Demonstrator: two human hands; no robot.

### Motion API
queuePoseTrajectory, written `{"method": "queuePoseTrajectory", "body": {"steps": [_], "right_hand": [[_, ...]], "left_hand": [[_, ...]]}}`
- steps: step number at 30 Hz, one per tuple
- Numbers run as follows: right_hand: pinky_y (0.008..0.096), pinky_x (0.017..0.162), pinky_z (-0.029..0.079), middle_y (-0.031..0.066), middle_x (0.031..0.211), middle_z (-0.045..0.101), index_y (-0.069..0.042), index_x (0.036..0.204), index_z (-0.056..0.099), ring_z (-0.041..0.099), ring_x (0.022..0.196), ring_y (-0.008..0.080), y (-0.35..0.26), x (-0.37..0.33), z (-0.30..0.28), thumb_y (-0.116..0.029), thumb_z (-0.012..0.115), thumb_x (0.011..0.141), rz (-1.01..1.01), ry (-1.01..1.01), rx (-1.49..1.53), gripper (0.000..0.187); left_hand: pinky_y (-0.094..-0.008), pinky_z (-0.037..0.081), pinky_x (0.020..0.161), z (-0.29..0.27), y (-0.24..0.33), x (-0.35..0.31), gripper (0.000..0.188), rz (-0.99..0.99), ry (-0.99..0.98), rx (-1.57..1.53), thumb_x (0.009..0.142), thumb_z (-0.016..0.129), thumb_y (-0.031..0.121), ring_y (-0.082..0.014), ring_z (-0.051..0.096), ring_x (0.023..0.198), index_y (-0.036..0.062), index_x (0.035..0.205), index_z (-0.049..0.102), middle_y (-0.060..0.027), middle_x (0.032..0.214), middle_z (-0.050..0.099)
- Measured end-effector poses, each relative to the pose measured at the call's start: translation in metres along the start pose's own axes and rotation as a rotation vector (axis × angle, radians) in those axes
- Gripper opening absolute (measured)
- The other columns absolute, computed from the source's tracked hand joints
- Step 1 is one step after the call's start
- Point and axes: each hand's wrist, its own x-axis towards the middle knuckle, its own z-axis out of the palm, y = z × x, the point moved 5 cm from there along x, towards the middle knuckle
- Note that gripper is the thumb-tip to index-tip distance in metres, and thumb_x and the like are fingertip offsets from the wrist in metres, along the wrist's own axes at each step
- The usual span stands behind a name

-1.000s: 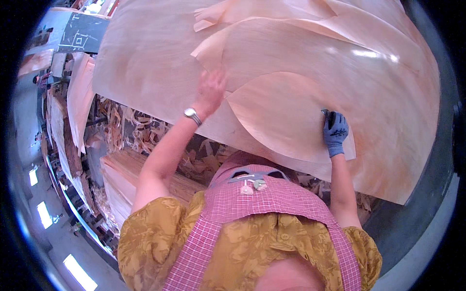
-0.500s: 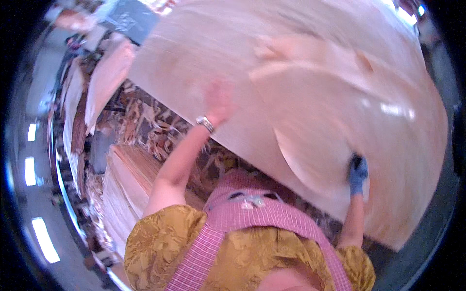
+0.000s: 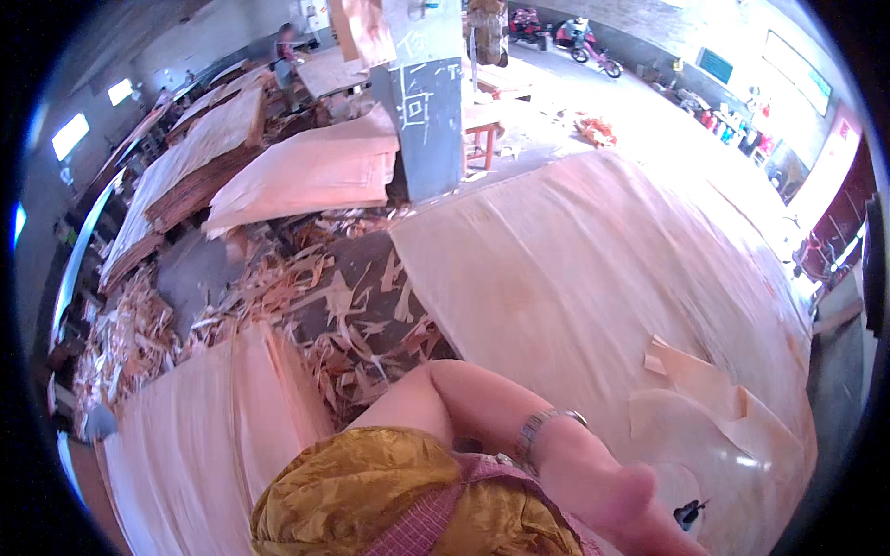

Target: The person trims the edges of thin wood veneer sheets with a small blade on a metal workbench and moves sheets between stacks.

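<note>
Hands: two are listed toward 5 o'clock, one bare left hand (image 3: 589, 473) and one gloved right hand (image 3: 688, 514), mostly hidden. Wristwatch (image 3: 530, 434): one is counted, at 5. Broad veneer sheet (image 3: 603, 259): one is entered, at 3. Veneer stacks: at least three are recorded, one near stack (image 3: 195, 426) at 8, one pink stack (image 3: 306, 176) and one long stack (image 3: 209, 139) at 10. Pillar (image 3: 431, 107): one is noted, at 12. Motorbikes (image 3: 579, 39): two are tallied, at 1. Veneer scraps (image 3: 345, 301): many are seen at 9, uncountable.

A broad, pale pinkish-tan thin wood sheet (image 3: 556, 278) lies mostly flat, with long shallow ripples, from the near right toward the far middle, while on its near right part rests a smaller loose piece (image 3: 702, 378), creased, with its raised edge curling upward.
</note>
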Motion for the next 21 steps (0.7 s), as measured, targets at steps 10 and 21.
{"method": "queuePoseTrajectory", "body": {"steps": [10, 21], "right_hand": [[0.0283, 0.088, 0.046, 0.0085, 0.125, 0.062, 0.002, 0.131, 0.055, 0.058, 0.107, 0.0172, -0.074, 0.002, 0.138, -0.016, 0.055, 0.097, -0.128, -0.239, 0.602, 0.038], [0.0259, 0.059, 0.045, 0.0035, 0.080, 0.059, 0.001, 0.088, 0.067, 0.054, 0.066, 0.0101, -0.450, -0.232, 0.345, -0.006, 0.055, 0.092, -0.507, -0.923, 0.430, 0.016]], "left_hand": [[-0.0344, 0.048, 0.086, -0.206, 0.119, -0.137, 0.031, -0.170, 0.458, 0.911, 0.083, 0.072, 0.037, -0.0204, 0.066, 0.094, 0.0071, 0.093, 0.074, -0.0096, 0.094, 0.071], [-0.0407, 0.051, 0.080, -0.587, 0.284, -0.397, 0.058, -0.327, 1.883, 1.649, 0.076, 0.075, 0.051, -0.0289, 0.066, 0.090, 0.0015, 0.105, 0.066, -0.0162, 0.094, 0.068]]}}
